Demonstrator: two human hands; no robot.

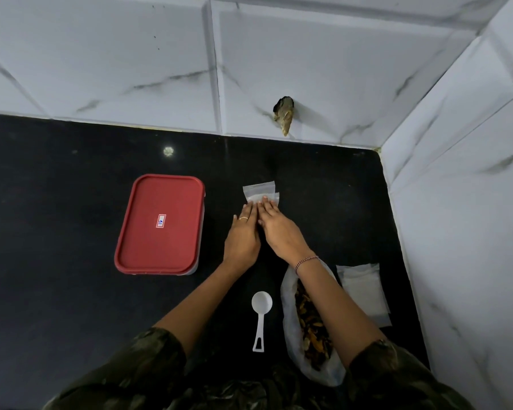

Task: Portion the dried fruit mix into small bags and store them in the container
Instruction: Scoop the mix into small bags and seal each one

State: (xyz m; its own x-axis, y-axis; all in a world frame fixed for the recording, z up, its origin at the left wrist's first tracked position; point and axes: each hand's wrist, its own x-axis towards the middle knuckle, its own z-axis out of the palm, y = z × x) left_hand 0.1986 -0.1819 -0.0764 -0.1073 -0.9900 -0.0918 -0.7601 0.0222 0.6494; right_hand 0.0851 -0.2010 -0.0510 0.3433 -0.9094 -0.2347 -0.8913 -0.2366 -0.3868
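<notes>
Black counter [71,202]: small clear bags [259,192] (flat, empty) under both hands.

A single wide-angle view from the person's head looks steeply down and forward onto the black speckled stone desk [57,187], close enough that both forearms enter from the bottom edge. Beyond the desk it faces the white marble-veined tiled wall [131,54], which bends with the lens; right of the desk a second tiled wall meets it in a corner
</notes>
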